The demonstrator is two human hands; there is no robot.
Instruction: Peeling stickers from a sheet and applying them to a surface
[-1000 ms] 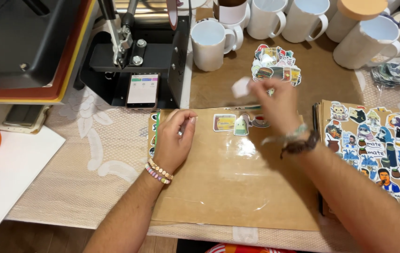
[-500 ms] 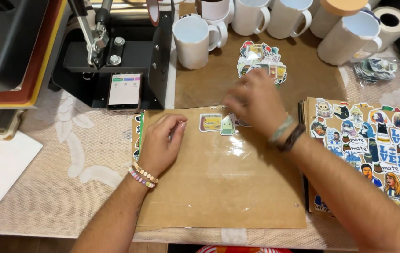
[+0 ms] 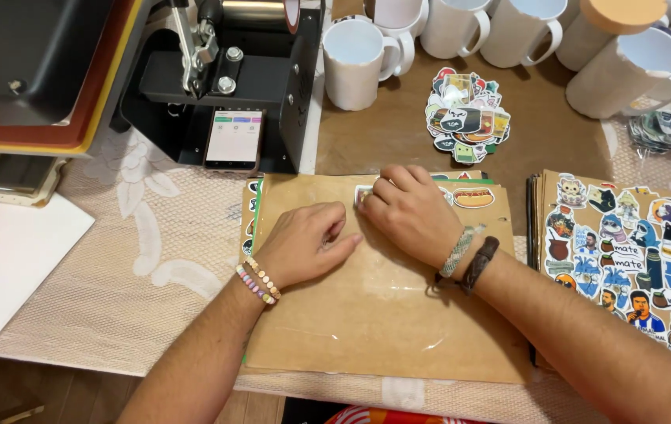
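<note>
A brown paper sheet with a shiny clear film lies in front of me on a stack of sticker sheets. My left hand lies flat on its upper left part, fingers together, holding it down. My right hand rests knuckles up beside it, fingertips pressing on a small sticker near the sheet's top edge. A hot-dog sticker sits on the sheet just right of that hand. Neither hand grips anything.
A black mug press with a lit small screen stands at the back left. Several white mugs line the back. A pile of cut stickers lies behind the sheet. A printed sticker sheet lies at right, white paper at left.
My right hand came down from above the sticker pile onto the sheet's top edge and shifted left next to my left hand. The left hand stayed on the sheet.
</note>
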